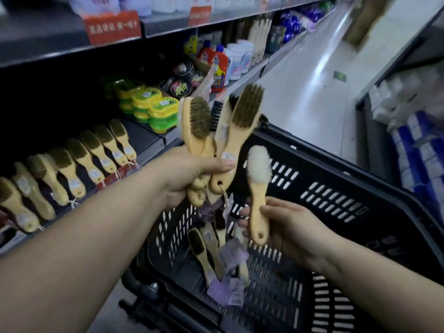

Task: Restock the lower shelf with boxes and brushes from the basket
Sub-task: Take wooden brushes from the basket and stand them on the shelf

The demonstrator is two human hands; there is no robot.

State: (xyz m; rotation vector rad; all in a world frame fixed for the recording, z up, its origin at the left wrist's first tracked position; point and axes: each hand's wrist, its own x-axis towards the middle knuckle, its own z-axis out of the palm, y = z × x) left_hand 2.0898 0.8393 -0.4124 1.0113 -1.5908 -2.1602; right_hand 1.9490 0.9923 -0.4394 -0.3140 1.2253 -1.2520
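Over the basket: brushes in both hands

Above the black basket (pixel 348 183), the left hand (pixel 189 174) grips a bunch of wooden brushes (pixel 242 121) by their handles, bristles up. The right hand (pixel 288 227) pinches a single white-bristled brush (pixel 258 195) just beside the bunch. More brushes (pixel 206 248) lie in the basket (among purple tags). On the lower shelf (pixel 141 138), a row of brushes (pixel 72 169) lies side by side.

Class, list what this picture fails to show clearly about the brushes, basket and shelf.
Head view:
- Held brushes, left hand: overlapping, count unclear.
- Basket contents: partly behind right hand, its white brush and purple tags.
- Red shelf signs: text blurred.
- Shelf brushes: row cut by left edge.
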